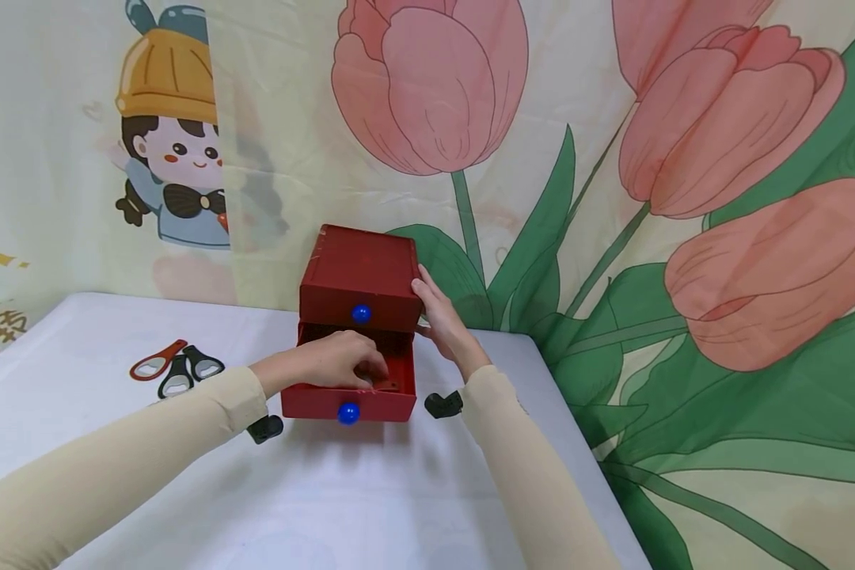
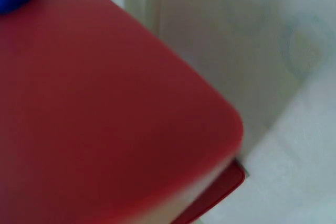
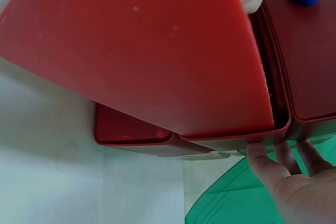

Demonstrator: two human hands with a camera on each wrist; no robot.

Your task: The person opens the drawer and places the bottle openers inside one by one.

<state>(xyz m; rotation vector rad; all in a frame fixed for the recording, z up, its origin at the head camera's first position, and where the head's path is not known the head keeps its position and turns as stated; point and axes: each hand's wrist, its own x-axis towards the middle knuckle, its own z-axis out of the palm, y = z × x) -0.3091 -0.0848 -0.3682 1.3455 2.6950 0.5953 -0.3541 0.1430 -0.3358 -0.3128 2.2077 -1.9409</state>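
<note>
A small red drawer cabinet (image 1: 359, 257) stands near the back of the table. Its upper drawer, with a blue knob (image 1: 361, 314), is closed, while the lower drawer (image 1: 313, 402) is pulled out. My left hand (image 1: 338, 358) reaches into that lower drawer with bent fingers, beside a small flat reddish piece (image 1: 386, 385). Whether the fingers pinch it is hidden. Against the cabinet's right side rests my right hand (image 1: 442, 317), its extended fingertips (image 3: 257, 150) touching the wall. The left wrist view shows the drawer front (image 2: 115, 108) close up, without the hand.
Scissors with red-orange handles (image 1: 158, 362) and black-and-grey handles (image 1: 178, 378) lie left of the cabinet on the white tablecloth (image 1: 313, 507). A printed curtain with tulips (image 1: 435, 87) hangs behind the table. Black wrist cameras (image 1: 443, 405) sit under both sleeves.
</note>
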